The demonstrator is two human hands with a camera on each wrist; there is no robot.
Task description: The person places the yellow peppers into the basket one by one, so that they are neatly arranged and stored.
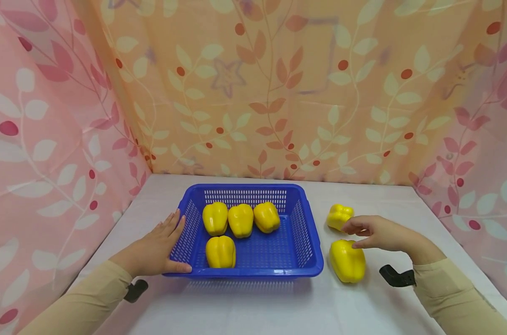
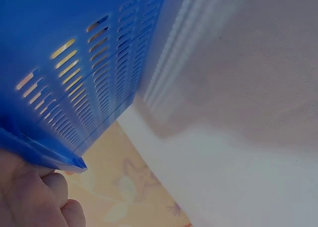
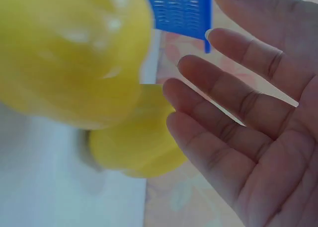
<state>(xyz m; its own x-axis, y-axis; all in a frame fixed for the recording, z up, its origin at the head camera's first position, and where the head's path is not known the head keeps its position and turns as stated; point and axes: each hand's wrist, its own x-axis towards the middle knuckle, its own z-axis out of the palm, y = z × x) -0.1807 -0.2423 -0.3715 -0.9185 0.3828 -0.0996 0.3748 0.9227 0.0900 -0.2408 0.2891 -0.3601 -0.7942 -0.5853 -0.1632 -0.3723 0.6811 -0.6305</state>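
Observation:
My left hand [image 1: 157, 246] rests against the left side of a blue plastic basket [image 1: 253, 273], its fingers along the side rim and its thumb at the front rim. In the left wrist view, part of that hand [image 2: 35, 197] shows beside the rim. My right hand [image 1: 376, 232], fingers spread and holding nothing, hovers by two yellow bell peppers right of the basket. The nearer bell pepper [image 1: 348, 263] lies just below the thumb; the farther bell pepper [image 1: 339, 216] is partly behind the fingertips. The right wrist view shows the open palm [image 3: 278, 157] facing both peppers.
Inside the basket, three yellow bell peppers [image 1: 240, 221] form a back row, and another bell pepper [image 1: 220, 252] sits near the front left. A white cloth [image 1: 253, 307] covers the table. Floral curtains [image 1: 270, 93] stand behind and at both sides.

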